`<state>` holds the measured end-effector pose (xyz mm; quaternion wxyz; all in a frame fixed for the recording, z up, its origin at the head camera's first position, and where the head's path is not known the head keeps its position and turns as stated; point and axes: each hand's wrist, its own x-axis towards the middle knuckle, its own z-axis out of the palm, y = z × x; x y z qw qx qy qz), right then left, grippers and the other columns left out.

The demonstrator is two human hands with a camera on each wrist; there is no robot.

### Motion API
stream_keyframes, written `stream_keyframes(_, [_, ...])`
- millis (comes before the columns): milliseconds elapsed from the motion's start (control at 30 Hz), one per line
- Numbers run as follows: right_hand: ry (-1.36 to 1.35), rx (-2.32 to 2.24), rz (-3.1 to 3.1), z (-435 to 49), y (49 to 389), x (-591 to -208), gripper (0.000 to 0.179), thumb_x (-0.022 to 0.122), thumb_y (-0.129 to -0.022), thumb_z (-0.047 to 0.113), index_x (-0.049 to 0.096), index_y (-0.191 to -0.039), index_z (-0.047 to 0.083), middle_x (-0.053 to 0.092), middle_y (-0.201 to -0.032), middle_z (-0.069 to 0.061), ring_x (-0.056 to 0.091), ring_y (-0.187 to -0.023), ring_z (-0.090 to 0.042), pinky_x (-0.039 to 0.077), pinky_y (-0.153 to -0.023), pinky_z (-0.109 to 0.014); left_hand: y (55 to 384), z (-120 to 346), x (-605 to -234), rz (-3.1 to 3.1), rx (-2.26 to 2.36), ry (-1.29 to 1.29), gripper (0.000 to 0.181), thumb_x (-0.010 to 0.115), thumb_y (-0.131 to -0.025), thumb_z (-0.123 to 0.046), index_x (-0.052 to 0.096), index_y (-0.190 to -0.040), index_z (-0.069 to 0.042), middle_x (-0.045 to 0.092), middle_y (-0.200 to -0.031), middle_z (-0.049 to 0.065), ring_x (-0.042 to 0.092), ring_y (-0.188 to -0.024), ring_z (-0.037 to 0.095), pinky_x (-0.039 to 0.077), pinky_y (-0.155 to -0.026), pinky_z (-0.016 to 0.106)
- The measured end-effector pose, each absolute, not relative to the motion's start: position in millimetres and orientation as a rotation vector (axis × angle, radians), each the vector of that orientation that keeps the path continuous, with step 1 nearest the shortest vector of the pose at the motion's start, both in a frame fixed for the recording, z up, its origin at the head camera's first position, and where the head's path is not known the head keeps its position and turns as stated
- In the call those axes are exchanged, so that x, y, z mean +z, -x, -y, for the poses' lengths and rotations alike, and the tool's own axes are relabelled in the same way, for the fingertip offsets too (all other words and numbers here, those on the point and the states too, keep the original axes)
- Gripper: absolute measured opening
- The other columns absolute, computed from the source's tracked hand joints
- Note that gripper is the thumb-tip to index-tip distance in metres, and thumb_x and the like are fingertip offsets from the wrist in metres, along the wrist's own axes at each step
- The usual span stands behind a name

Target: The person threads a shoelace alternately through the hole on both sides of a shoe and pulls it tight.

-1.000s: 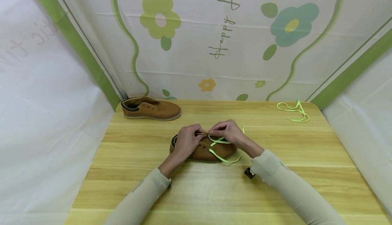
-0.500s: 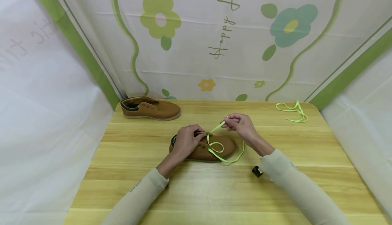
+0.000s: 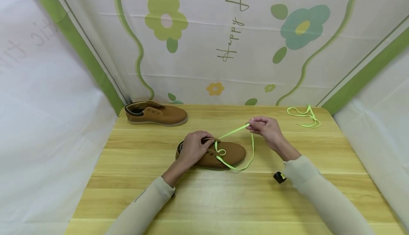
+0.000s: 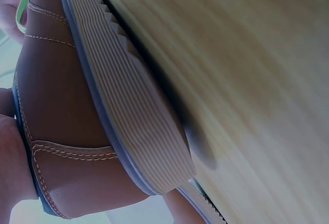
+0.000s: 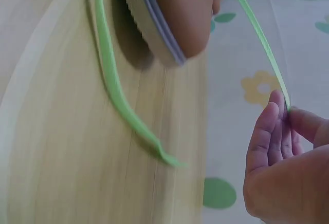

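Observation:
A brown lace-up shoe [image 3: 234, 151] sits on the table, toe to the right. My left hand [image 3: 193, 148] lies over its opening and pinches the far eyelet flap [image 3: 214, 139] between thumb and fingers. To the right and above the toe, my right hand [image 3: 267, 132] pinches a neon-green shoelace [image 3: 234, 131], drawn taut from that flap. A small loop of the lace [image 3: 221, 152] stands over the shoe's throat. Its other end runs from the near flap round the toe and lies on the wood in the right wrist view. The left wrist view shows the shoe's ribbed sole [image 4: 118, 90] close up.
A second brown shoe [image 3: 170, 115], without a lace, stands at the table's back left. Another neon-green shoelace [image 3: 306, 116] lies loose at the back right. A printed white curtain [image 3: 195, 61] hangs behind the wooden table [image 3: 223, 203].
My right hand has moved from the flap out to the right, pulling the shoelace through. The loop over the shoe has shrunk. My left hand has stayed on the flap.

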<state>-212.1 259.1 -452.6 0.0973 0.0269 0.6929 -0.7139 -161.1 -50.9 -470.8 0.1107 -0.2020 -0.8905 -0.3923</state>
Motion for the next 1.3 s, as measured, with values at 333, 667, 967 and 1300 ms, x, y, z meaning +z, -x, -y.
stream_keyframes(333, [-0.213, -2.261, -1.934, -291, 210, -456, 0.025, 0.068, -0.103, 0.004, 0.062, -0.121, -0.012, 0.081, -0.095, -0.005, 0.079, -0.086, -0.014, 0.062, -0.083, -0.027, 161, 53, -471, 2.621, -1.149, 0.608, 0.005, 0.08, -0.096, -0.017, 0.082, -0.096, -0.012, 0.078, -0.091, -0.002, 0.072, -0.08, 0.013, 0.059, -0.072, 0.03])
stream_keyframes(667, [-0.316, -2.28, -1.965, -317, 206, -461, 0.015, 0.065, -0.105, 0.005, 0.067, -0.117, -0.005, 0.079, -0.095, -0.002, 0.079, -0.088, -0.013, 0.061, -0.084, -0.025, 161, 53, -472, 2.606, -1.15, 0.594, 0.006, 0.081, -0.089, -0.01, 0.079, -0.089, -0.016, 0.077, -0.087, -0.004, 0.071, -0.077, 0.012, 0.058, -0.072, 0.032])
stream_keyframes(967, [-0.374, -2.301, -1.947, -333, 204, -465, 0.008, 0.063, -0.106, 0.004, 0.071, -0.105, 0.006, 0.079, -0.093, -0.001, 0.079, -0.088, -0.014, 0.061, -0.085, -0.026, 160, 52, -473, 2.598, -1.132, 0.586, 0.009, 0.081, -0.088, -0.01, 0.078, -0.087, -0.018, 0.076, -0.085, -0.006, 0.07, -0.078, 0.011, 0.058, -0.075, 0.033])
stream_keyframes(1300, [-0.487, -2.333, -1.983, -343, 204, -463, 0.007, 0.062, -0.106, 0.003, 0.067, -0.11, 0.001, 0.078, -0.091, 0.0, 0.079, -0.084, -0.013, 0.062, -0.081, -0.025, 160, 50, -471, 2.619, -1.127, 0.584, 0.008, 0.08, -0.088, -0.01, 0.078, -0.087, -0.018, 0.076, -0.086, -0.005, 0.07, -0.079, 0.012, 0.058, -0.076, 0.033])
